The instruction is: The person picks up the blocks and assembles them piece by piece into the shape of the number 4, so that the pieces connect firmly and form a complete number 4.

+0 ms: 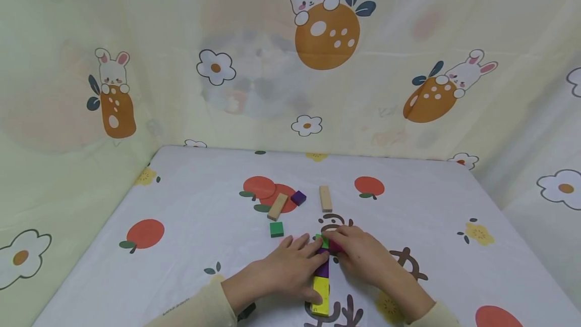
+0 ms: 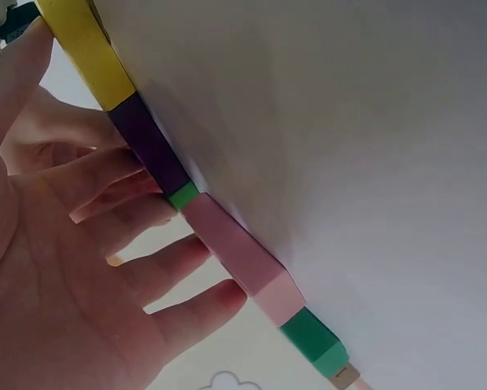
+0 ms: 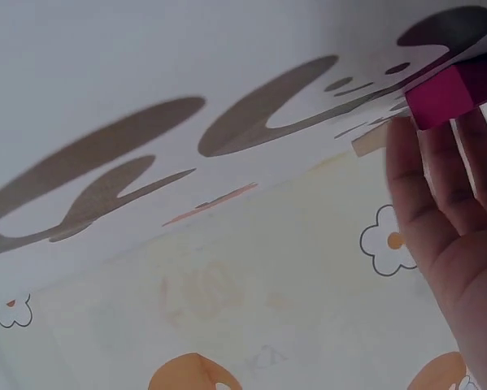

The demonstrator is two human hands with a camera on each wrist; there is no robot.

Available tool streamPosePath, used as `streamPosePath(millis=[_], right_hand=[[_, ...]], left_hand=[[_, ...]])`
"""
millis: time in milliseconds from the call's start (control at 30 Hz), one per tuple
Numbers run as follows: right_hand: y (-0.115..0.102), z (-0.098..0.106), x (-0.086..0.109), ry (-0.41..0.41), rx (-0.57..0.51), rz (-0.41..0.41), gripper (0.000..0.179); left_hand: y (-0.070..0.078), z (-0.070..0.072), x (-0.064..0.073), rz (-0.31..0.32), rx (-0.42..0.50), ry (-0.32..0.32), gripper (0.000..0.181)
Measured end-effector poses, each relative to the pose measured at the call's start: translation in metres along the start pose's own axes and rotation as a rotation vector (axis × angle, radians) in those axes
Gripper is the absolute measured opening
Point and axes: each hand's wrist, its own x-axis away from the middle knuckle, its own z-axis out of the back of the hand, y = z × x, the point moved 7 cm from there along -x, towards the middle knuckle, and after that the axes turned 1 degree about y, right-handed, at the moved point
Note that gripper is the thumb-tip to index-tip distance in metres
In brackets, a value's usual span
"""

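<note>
Between both hands (image 1: 290, 268) (image 1: 365, 259); a purple block (image 1: 323, 271)

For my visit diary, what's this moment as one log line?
left hand: touching yellow block | right hand: touching magenta block | purple block: against yellow block

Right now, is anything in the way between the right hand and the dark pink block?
Nothing visible is: the right hand touches the dark pink block. The left hand is close, by the long purple block, but not between them.
</note>
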Motion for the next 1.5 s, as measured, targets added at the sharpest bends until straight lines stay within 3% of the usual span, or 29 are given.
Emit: streamPosePath(millis=[233, 467, 600, 1067, 1500], right_hand=[[-0.002, 0.009, 0.008, 0.031, -0.037, 0.029, 0.047], [-0.005, 0.001, 0.021, -0.070, -0.084, 0.104, 0.061], [-0.006, -0.002, 0.025, -0.071, -0.059, 0.123, 0.070], [-0.012, -0.008, 0.025, -0.059, -0.054, 0.095, 0.092], [-0.014, -0.008, 0.025, -0.070, -0.032, 0.117, 0.092]], left_hand=[[0.001, 0.000, 0.001, -0.018, -0.001, 0.013, 0.088], [0.000, 0.001, 0.001, -0.019, 0.004, 0.017, 0.088], [0.001, 0.000, 0.001, -0.026, -0.001, 0.027, 0.088], [0.001, 0.003, 0.003, -0.029, -0.005, 0.034, 0.087], [0.000, 0.001, 0.002, -0.025, -0.022, 0.035, 0.088]])
